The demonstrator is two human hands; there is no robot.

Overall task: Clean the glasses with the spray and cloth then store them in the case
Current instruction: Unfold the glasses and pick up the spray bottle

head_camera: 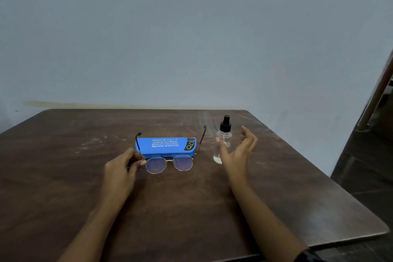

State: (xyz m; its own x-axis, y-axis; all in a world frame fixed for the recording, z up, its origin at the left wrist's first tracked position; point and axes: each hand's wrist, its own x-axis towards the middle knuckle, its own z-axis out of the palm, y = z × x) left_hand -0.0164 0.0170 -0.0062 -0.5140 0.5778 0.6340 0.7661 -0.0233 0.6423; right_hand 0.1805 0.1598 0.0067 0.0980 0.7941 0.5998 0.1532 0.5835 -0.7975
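Observation:
Round thin-framed glasses (170, 164) with their arms unfolded are held upright just above the table, lenses facing me. My left hand (122, 171) pinches them at the left hinge. Right behind the glasses lies a closed blue case (167, 145) with white print on its lid. A small clear spray bottle (222, 142) with a black pump top stands upright to the right of the case. My right hand (238, 151) is open beside the bottle, thumb and fingers spread on either side of it, apart from it. No cloth is in view.
A dark brown wooden table (191, 208) carries everything; its far edge meets a plain grey-blue wall. The right table edge drops off to a dark floor, with a wooden frame (378, 95) at the far right.

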